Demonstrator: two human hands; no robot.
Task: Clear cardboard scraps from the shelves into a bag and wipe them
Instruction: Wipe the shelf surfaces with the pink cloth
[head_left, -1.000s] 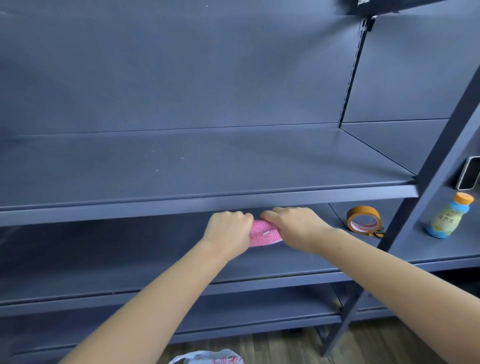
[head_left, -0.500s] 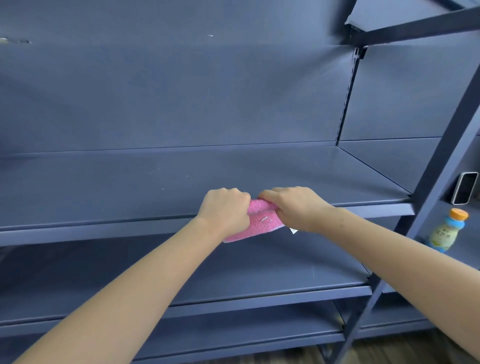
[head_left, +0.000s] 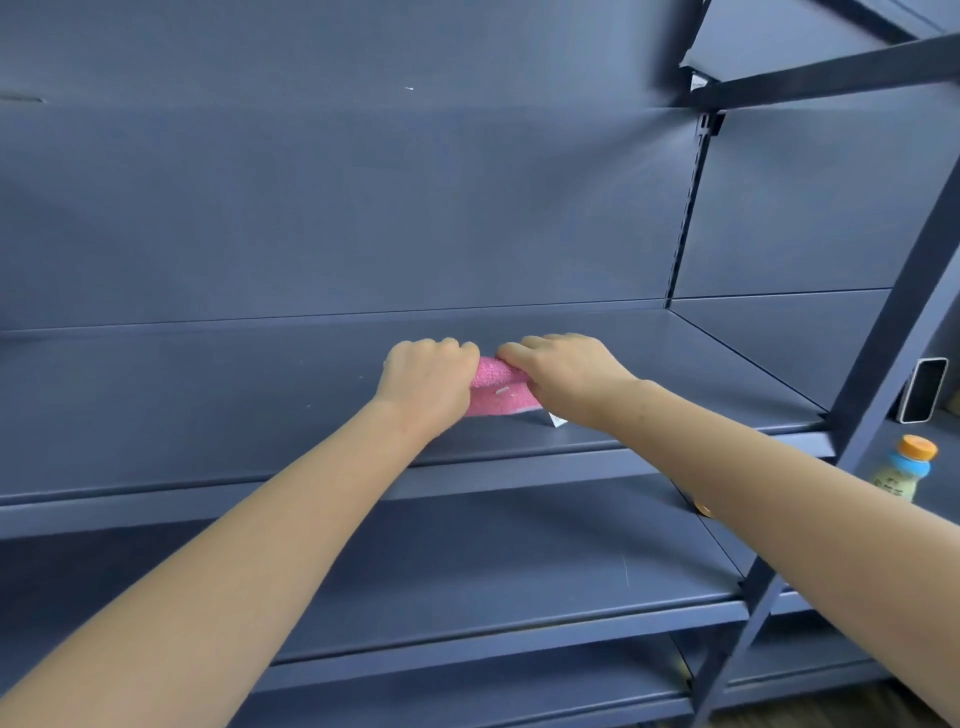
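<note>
left hand (head_left: 428, 382) and right hand (head_left: 563, 379) are gripping one pink cloth (head_left: 496, 397) on shelf (head_left: 208, 405) | one bottle (head_left: 903, 470) is holding pale liquid

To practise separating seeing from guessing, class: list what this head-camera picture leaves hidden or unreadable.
Head view: both ends of the pink cloth, covered by the left hand and right hand.
Head view: the label on the bottle, too small to read.
Head view: an orange sliver, mostly behind the right forearm.
</note>
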